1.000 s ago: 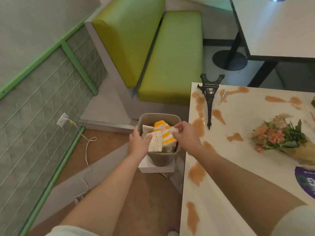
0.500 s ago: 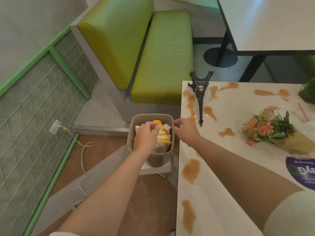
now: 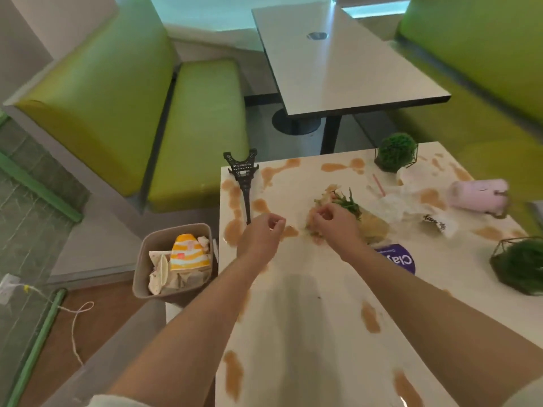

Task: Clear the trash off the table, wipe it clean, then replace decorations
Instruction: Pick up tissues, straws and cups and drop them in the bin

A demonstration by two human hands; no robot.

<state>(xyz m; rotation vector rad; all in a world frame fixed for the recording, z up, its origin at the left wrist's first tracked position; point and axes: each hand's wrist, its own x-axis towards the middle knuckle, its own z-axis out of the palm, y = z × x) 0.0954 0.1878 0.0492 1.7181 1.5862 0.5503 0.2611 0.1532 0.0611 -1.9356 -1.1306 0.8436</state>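
Above the stained worktop (image 3: 308, 312), both hands hover side by side with fingers loosely curled and nothing in them. The left hand (image 3: 260, 236) is over the worktop's left edge, just right of the bin (image 3: 173, 259), which stands on the floor against that edge and holds crumpled paper and a yellow striped wrapper (image 3: 189, 254). The right hand (image 3: 332, 224) is in front of the flower bouquet (image 3: 349, 212); contact cannot be confirmed. Remaining trash lies well to the right of the hands: crumpled napkins (image 3: 402, 201), a pink straw (image 3: 378, 185) and a tipped pink cup (image 3: 479, 195). A small tower model (image 3: 244, 183) lies just beyond the left hand.
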